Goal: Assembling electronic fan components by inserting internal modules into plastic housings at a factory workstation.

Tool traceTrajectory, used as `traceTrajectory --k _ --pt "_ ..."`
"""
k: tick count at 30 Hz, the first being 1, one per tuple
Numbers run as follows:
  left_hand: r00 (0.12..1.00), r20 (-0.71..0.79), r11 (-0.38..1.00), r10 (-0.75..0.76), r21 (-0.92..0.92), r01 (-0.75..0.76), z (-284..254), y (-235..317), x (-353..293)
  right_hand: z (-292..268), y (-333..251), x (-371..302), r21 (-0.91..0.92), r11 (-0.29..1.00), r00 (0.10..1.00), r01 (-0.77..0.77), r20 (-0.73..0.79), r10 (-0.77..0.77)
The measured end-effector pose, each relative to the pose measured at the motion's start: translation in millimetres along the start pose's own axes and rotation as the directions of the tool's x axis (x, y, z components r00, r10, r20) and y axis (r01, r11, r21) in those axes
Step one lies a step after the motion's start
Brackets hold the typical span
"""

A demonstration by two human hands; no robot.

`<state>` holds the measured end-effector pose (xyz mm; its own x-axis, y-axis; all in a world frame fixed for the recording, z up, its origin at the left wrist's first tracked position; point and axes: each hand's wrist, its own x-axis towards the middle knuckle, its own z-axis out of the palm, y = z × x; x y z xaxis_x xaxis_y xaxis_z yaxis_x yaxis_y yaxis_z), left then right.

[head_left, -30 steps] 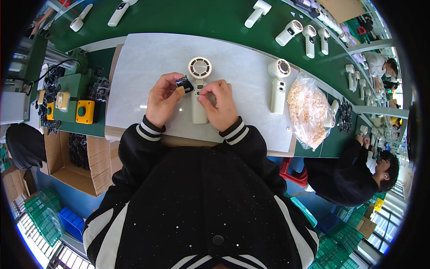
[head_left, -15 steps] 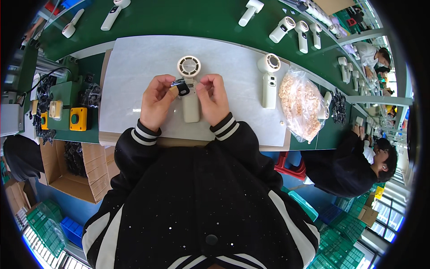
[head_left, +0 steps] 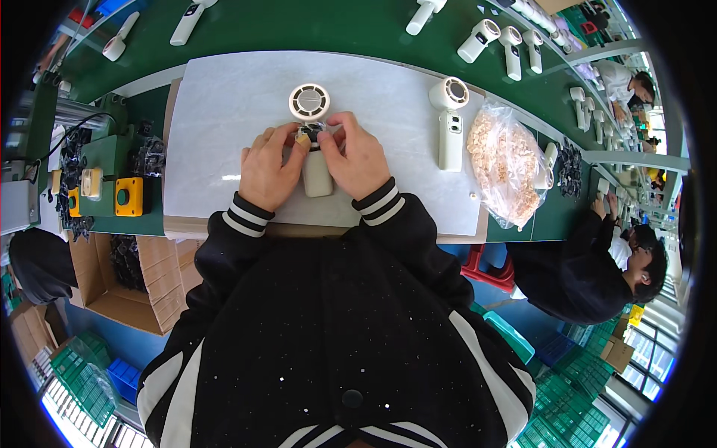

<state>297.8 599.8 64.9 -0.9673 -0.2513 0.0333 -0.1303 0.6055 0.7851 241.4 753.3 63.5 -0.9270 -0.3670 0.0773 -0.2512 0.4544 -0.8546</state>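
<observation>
A cream handheld fan [head_left: 318,178] lies on the pale work board [head_left: 216,112], its round slotted head pointing away from me. Over the fan's neck, my left hand [head_left: 273,167] pinches a small black panel [head_left: 314,129] with thumb and fingertips. A small tan piece [head_left: 302,140] shows at the left thumb tip. My right hand [head_left: 355,158] is closed at the other side, thumb and bent fingers pressing the panel against the fan. The fingers partly cover the panel and the neck. To the right lies another cream fan [head_left: 450,142] with a dark little display.
A clear bag of beige bits [head_left: 504,160] sits at the board's right edge. On the left are a yellow box with a green button [head_left: 130,197] and a cardboard box [head_left: 153,287] of black parts. More fans [head_left: 478,41] lie on the green bench; a co-worker [head_left: 582,272] sits right.
The black panel, tilted in my left hand before, has come to lie over the fan's neck. My right hand has moved left and closed in on it.
</observation>
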Motion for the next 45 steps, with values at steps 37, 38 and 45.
traceTrajectory --k 37,38,45 --pt "0.991 -0.007 0.677 0.133 -0.730 -0.096 4.5 58.3 37.3 -5.1 -16.5 18.5 0.570 0.798 0.955 0.195 -0.295 -0.024" --pt "0.994 -0.024 0.665 0.104 -0.742 -0.088 4.5 62.1 40.6 -16.7 -24.2 22.2 0.554 0.805 0.955 0.214 -0.292 -0.053" --pt "0.996 0.022 0.626 0.084 -0.779 -0.035 66.5 55.7 169.9 -81.7 13.6 43.2 0.338 0.926 0.891 0.167 -0.454 0.005"
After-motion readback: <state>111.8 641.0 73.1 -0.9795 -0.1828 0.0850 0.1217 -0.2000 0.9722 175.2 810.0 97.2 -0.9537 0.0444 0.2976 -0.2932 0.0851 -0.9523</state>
